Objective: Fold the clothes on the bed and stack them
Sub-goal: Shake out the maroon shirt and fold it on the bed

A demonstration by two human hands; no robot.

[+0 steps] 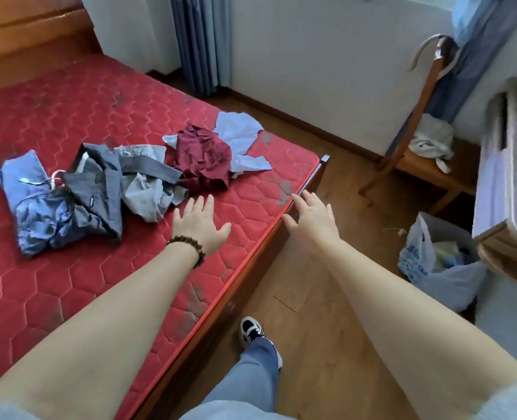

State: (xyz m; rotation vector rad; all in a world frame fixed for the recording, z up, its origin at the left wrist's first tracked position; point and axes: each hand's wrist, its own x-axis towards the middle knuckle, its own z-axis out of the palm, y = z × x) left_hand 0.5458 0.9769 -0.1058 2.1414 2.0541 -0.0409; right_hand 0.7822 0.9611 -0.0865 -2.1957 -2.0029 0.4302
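We see a bed with a red quilted mattress (84,283) stitched in a hexagon pattern, grey smudges along its near edge, set in a dark wooden frame (284,234). On the mattress, unfolded clothes lie in a loose row: a crumpled blue garment (27,183) with a white hanger at the left, a dark grey shirt (99,192) overlapping it, a light grey garment (148,195) beside that, then a maroon shirt (204,157) heaped on a pale blue cloth (240,131) nearest the bed's corner. Our left hand (198,222) hangs over the mattress, close to the light grey garment
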